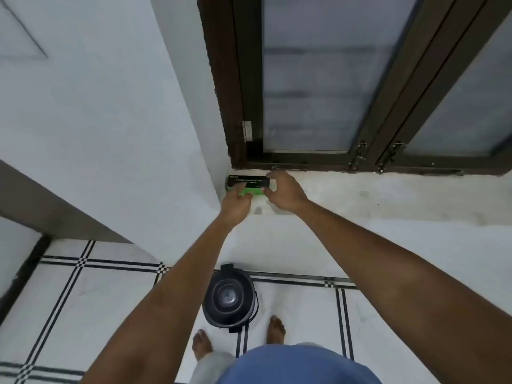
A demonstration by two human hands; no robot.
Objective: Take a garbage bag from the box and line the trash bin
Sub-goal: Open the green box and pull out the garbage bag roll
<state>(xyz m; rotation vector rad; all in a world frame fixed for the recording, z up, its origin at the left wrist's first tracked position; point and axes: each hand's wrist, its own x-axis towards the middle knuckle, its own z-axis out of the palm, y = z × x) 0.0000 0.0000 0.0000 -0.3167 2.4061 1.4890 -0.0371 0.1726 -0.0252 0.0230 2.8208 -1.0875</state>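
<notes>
Both your hands at frame centre: left (pixel 235 202) fingers curl onto box (pixel 248 182), right (pixel 284 194) pinches its end; bin (pixel 229 296) below

The box (pixel 247 185) appears to be printed card, black and green. The trash bin (pixel 229 297) is glossy dark plastic. The window frame (pixel 241 79) is dark wood around frosted glass.

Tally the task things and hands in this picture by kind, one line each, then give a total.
Garbage bag box, black and green, on the window ledge: 1
Trash bin, dark, lid on, on the floor: 1
Hands at the box, left hand and right hand: 2
Total: 4
</notes>
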